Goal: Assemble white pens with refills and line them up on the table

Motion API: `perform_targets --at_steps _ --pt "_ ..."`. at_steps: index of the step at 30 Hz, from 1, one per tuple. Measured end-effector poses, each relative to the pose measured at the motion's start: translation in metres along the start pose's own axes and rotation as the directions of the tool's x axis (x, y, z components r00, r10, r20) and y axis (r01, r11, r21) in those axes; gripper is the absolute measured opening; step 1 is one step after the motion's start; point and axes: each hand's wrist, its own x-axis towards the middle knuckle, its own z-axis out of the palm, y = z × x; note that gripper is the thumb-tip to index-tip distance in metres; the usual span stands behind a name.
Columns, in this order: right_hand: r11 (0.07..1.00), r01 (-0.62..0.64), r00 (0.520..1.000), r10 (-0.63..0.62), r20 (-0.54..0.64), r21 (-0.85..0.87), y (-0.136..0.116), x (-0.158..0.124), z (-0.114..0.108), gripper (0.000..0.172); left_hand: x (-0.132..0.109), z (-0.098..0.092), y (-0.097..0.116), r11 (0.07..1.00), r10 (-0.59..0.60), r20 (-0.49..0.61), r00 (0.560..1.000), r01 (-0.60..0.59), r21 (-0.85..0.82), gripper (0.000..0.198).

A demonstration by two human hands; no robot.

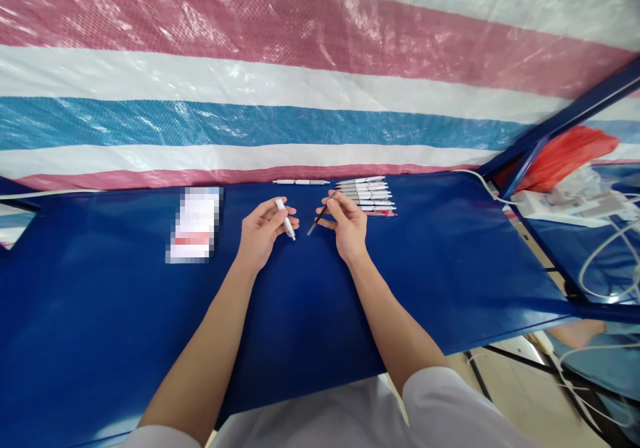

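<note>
Between the thumb and fingers of my left hand (261, 229) is a white pen barrel (287, 220), tilted with its lower end toward the middle. My right hand (349, 225) pinches a thin dark pen refill (319, 216), slanted with its pale tip down and to the left. A small gap separates the barrel from the refill. Just behind my right hand lies a row of several white and grey pens (365, 188), with a red pen (383, 214) at its near end. Another white and grey pen (301, 182) lies along the back edge of the table.
A blurred-out white rectangular item (194, 225) lies left on the blue table (300, 315). Striped plastic sheeting (280, 88) hangs behind it. To the right are a blue metal frame (560, 115), a red plastic bag (570, 155), a white power strip (560, 208) and loose white cables (600, 255).
</note>
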Motion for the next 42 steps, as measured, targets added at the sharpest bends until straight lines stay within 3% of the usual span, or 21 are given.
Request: perform_targets --at_steps 16,22,28,42 --pt "0.992 0.027 0.996 -0.016 0.089 -0.125 0.002 -0.004 0.004 0.033 -0.001 0.001 -0.003 0.997 0.079 -0.072 0.994 -0.078 0.010 0.039" --pt "0.987 0.038 0.998 -0.029 0.055 -0.156 0.003 -0.005 0.005 0.037 -0.002 -0.001 -0.003 0.990 0.136 -0.125 0.983 -0.138 -0.002 0.038" --pt "0.981 0.078 0.997 -0.077 0.014 -0.176 0.002 -0.009 0.006 0.034 -0.006 0.001 -0.001 0.979 0.196 -0.179 0.964 -0.181 0.096 0.041" --pt "0.955 0.129 0.992 -0.119 0.052 -0.267 0.004 -0.015 0.010 0.031 -0.007 -0.001 -0.007 0.965 0.216 -0.120 0.969 -0.193 0.177 0.042"
